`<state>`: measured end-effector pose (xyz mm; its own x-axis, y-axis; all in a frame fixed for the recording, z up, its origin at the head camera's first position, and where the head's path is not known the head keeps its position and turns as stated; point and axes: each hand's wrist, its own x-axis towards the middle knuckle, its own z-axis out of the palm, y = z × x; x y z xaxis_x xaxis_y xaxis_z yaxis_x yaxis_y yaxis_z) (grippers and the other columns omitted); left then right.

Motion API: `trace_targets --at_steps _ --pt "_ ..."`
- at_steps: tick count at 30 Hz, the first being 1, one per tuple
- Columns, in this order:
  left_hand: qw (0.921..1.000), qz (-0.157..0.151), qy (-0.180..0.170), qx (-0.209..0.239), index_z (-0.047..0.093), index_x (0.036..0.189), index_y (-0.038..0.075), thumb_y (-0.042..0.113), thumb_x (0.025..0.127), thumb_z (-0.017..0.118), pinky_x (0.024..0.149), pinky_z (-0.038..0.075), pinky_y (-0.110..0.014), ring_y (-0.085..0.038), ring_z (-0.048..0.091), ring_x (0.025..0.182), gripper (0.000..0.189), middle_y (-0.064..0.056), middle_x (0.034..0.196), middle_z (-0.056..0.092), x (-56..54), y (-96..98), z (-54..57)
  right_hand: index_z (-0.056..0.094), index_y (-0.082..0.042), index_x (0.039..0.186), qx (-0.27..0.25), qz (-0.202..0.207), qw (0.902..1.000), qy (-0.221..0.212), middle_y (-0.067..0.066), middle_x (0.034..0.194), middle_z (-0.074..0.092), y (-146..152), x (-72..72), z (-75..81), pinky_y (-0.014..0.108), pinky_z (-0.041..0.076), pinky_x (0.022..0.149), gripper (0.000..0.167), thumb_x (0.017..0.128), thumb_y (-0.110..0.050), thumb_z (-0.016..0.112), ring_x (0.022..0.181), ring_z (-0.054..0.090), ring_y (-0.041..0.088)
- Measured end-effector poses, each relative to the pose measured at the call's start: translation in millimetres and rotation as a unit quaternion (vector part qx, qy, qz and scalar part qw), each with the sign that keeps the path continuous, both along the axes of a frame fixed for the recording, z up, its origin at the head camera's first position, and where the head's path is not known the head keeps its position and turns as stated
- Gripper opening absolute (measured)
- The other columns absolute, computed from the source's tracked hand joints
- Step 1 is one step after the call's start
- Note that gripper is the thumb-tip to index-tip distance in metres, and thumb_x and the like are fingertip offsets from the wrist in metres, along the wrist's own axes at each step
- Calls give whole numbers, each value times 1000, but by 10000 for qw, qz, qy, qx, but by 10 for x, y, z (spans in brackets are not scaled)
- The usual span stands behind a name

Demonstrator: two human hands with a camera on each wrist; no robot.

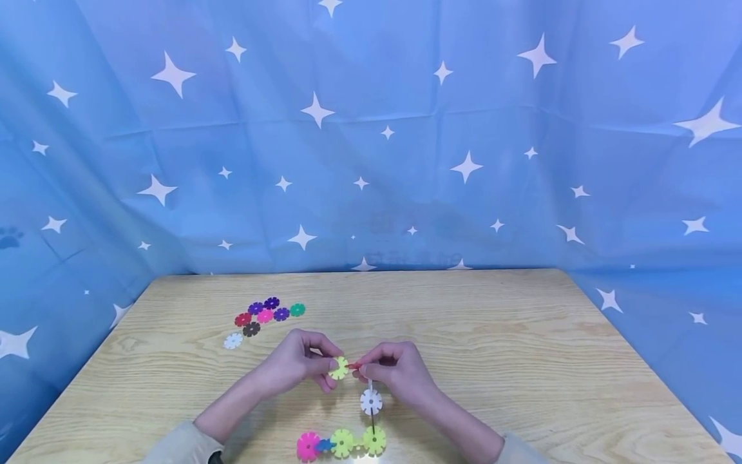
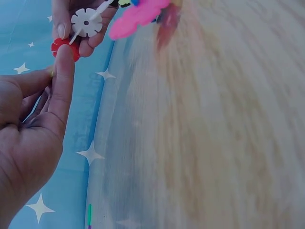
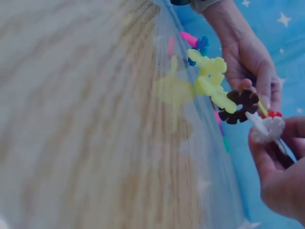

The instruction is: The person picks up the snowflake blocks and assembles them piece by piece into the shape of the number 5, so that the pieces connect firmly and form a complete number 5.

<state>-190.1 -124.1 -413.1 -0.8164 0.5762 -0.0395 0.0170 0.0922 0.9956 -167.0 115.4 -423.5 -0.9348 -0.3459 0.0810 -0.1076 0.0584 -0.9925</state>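
Note:
Between finger and thumb, my left hand point(image 1: 298, 364) pinches a yellow notched plastic disc point(image 1: 339, 368). A red notched disc point(image 2: 58, 46) meets its edge, seen nearly edge-on in the head view. My right hand point(image 1: 402, 372) grips the chain at the red disc's other side, its fingers partly hiding the pieces there. From that hand the chain hangs down through a white disc point(image 1: 371, 401) and a dark brown disc point(image 3: 239, 107). Beyond these come yellow discs point(image 1: 374, 441), a blue disc point(image 1: 325, 445) and a pink disc point(image 1: 308, 446) at the far end.
Loose notched discs lie at the table's back left: a white disc point(image 1: 233, 341), a brown one point(image 1: 252, 329), a red one point(image 1: 243, 319), a pink one point(image 1: 265, 316), a green one point(image 1: 297, 310) and several purple ones point(image 1: 281, 314). A blue star-patterned curtain point(image 1: 371, 148) hangs behind the wooden table point(image 1: 522, 335).

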Motion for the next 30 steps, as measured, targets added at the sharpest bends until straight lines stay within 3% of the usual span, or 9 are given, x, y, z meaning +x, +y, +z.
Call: trace_targets --at_steps 9,19,26,30 --pt "9999 -57 21 -100 66 112 -13 -4 96 64 73 63 -42 -30 73 71 19 -17 96 68 5 -5 14 75 8 97 -20 191 9998 51 20 92 75 -7 3 2 27 61 76 12 86 2 73 84 74 29" --pt "9998 -19 93 -168 66 112 -11 -2 96 66 72 63 -42 -32 73 73 19 -16 96 69 9 -6 18 72 8 104 74 362 9993 100 20 99 74 -22 -30 -38 30 61 81 15 90 3 68 92 72 40" --pt "9992 276 172 -216 68 114 -10 0 95 68 73 64 -40 -26 72 75 21 -15 92 68 4 -33 -14 66 8 119 107 168 9997 158 19 110 69 -94 -31 -49 24 58 77 32 89 2 72 90 70 23" --pt "9989 408 184 -134 66 115 -11 -1 94 69 75 63 -40 -27 72 77 23 -15 92 68 3 -28 -19 62 7 124 179 102 9996 179 14 106 68 -149 -30 -46 23 58 73 41 86 1 75 86 67 18"
